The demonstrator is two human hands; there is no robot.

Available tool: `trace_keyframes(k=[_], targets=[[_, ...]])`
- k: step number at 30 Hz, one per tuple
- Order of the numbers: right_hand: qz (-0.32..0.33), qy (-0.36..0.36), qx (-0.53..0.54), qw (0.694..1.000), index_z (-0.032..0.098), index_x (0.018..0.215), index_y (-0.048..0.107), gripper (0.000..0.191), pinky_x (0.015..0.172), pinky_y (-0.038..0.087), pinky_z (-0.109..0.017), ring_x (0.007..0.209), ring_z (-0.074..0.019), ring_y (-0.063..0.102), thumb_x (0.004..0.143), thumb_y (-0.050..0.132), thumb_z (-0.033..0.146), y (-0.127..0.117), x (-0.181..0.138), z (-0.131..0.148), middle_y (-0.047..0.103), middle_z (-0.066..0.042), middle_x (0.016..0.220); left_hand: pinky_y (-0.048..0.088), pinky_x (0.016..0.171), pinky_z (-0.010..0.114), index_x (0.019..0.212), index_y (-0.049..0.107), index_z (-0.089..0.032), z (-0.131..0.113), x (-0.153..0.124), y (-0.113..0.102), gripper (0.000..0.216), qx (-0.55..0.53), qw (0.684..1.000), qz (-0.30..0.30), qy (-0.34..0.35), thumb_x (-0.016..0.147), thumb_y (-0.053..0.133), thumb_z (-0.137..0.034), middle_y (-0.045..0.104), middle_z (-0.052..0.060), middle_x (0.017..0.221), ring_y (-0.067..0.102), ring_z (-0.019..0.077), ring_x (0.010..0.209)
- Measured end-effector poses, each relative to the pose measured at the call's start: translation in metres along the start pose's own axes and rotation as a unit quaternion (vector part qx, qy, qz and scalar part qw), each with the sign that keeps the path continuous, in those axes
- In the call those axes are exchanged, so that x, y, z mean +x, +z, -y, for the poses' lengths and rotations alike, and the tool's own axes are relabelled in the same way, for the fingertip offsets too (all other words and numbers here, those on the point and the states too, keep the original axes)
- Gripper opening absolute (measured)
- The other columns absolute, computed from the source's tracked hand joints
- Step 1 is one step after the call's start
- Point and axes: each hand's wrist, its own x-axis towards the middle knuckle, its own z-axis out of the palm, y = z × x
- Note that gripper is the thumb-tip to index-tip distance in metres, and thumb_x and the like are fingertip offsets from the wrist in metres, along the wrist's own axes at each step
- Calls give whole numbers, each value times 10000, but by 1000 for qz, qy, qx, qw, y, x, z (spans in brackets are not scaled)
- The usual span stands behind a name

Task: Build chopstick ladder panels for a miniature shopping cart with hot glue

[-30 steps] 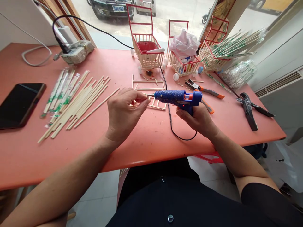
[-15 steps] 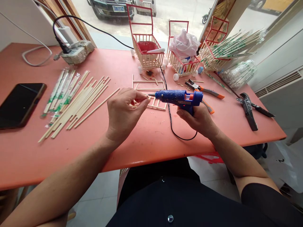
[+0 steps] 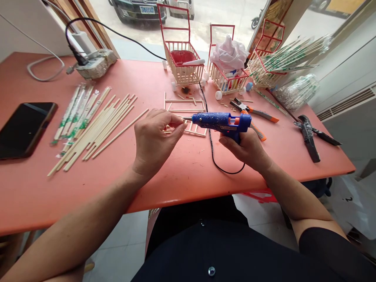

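Observation:
My right hand [image 3: 243, 147] is wrapped round the handle of a blue hot glue gun [image 3: 216, 122], which points left and has a small red light showing. Its metal nozzle meets the fingertips of my left hand [image 3: 157, 137]. Thumb and forefinger there pinch a short piece of wooden stick, mostly hidden, with only a pale end showing. Beneath and behind the hands, frames of glued wooden sticks [image 3: 188, 101] lie flat on the table. To the left of my left hand, loose wooden chopsticks [image 3: 96, 131] are spread out, one of them apart from the rest.
Three small stick-built carts [image 3: 185, 72] with red handles stand along the back. Wrapped chopsticks [image 3: 72, 113] and a phone [image 3: 26, 129] lie left, near a power strip [image 3: 96, 64]. Orange-handled pliers [image 3: 255, 111] and a black tool [image 3: 308, 137] lie right. The glue gun's cord [image 3: 212, 152] loops below it.
Almost nothing differs. My left hand has shifted very slightly right, and the glue gun's nozzle stays at its fingertips.

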Motion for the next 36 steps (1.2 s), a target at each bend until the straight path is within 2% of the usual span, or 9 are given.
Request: trace_keyframes(k=[7, 12, 19, 24, 32, 36], targets=[[-7, -23, 10, 1000, 217, 921, 707, 403, 643, 386, -331, 634, -146, 426, 1105, 684, 575, 1, 2, -1, 512, 36, 678, 561, 818, 407, 826, 767, -273, 1, -1, 0, 148, -1, 1000, -5, 15, 931, 815, -180, 817, 6, 865, 714, 223, 819], [-9, -26, 6, 1000, 211, 960, 738, 370, 656, 397, -335, 645, -153, 433, 1109, 678, 545, 1, 2, 0, 519, 33, 688, 576, 828, 400, 828, 755, -277, -1, 0, -1, 147, -5, 1000, 0, -20, 936, 816, -196, 809, -4, 866, 707, 215, 814], [2, -1, -9, 1000, 223, 897, 690, 454, 656, 423, -333, 650, -164, 484, 1099, 686, 629, 0, 0, 0, 554, 21, 681, 567, 801, 383, 807, 744, -275, -5, 1, -2, 143, -8, 999, 5, -51, 925, 805, -221, 793, -11, 835, 689, 202, 786], [-2, -7, -5, 1000, 232, 907, 707, 430, 668, 458, -345, 651, -173, 508, 1086, 702, 624, 0, 1, 2, 584, 15, 701, 571, 805, 404, 771, 732, -288, -5, 2, -2, 169, -20, 998, 8, -56, 906, 809, -221, 780, 1, 828, 691, 219, 797], [-6, 7, -13, 1000, 242, 913, 705, 487, 654, 439, -348, 662, -182, 505, 1086, 670, 696, 1, 0, -4, 603, -1, 719, 580, 907, 477, 763, 733, -309, -5, 0, 1, 203, 0, 1000, 14, -22, 921, 806, -206, 791, 34, 856, 713, 286, 907], [-26, -13, -39, 999, 244, 953, 693, 400, 679, 465, -355, 709, -199, 568, 1083, 706, 622, 1, 0, -7, 666, -18, 784, 579, 905, 471, 779, 751, -305, -7, 0, -1, 200, -20, 1000, 0, -8, 938, 810, -199, 783, 32, 873, 721, 275, 902]])
